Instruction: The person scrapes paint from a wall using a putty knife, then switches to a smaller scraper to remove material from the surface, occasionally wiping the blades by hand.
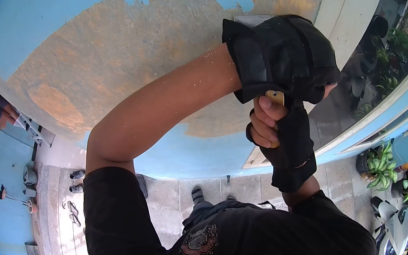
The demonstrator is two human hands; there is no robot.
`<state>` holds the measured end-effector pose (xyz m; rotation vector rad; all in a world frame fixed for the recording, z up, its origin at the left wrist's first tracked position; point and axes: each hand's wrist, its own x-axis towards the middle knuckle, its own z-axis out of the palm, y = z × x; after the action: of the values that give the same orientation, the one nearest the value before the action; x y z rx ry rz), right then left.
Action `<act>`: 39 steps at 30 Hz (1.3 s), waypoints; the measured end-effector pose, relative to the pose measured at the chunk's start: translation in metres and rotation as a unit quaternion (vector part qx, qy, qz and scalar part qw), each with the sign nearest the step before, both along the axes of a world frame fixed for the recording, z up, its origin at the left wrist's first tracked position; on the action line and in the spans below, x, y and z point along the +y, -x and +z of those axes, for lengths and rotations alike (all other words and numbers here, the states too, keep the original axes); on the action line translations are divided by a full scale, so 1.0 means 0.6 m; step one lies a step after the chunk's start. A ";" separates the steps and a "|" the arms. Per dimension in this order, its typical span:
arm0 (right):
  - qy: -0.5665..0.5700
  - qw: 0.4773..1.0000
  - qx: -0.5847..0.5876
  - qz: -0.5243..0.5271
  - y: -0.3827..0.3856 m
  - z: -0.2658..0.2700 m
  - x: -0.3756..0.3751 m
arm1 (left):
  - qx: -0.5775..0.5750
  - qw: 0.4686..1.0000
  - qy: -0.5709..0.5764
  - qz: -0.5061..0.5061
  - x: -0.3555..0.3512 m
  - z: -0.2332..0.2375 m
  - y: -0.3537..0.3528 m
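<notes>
Gripping a yellowish handle (275,97), right hand (285,128) curled tight, left hand (291,56) above, grip hidden

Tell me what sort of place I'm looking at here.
Probably the paved outdoor area beside a home: sandals lie on the paving, and potted plants and what looks like a motorbike stand toward the picture's lower right.

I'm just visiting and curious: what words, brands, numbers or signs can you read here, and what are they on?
None can be read.
Chest print on the black shirt: seems to include lettering, too small and blurred to read.
Black gloves: no lettering I can make out.
Yellowish handle: none visible.
</notes>
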<state>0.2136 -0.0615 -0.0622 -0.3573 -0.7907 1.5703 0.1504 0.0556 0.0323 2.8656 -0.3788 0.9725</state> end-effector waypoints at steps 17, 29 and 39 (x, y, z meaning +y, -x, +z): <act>0.017 0.999 -0.042 -0.031 0.006 0.021 -0.002 | -0.045 0.997 -0.063 0.022 0.006 0.000 -0.005; 0.011 0.999 -0.033 -0.038 0.017 0.013 -0.003 | 0.000 0.999 0.024 -0.036 0.004 -0.002 0.000; -0.022 0.999 -0.030 0.005 0.011 -0.008 0.002 | -0.038 0.997 -0.065 0.001 0.002 0.002 0.006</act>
<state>0.2068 -0.0601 -0.0670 -0.3695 -0.8739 1.5546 0.1470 0.0567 0.0334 2.9500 -0.4615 1.0975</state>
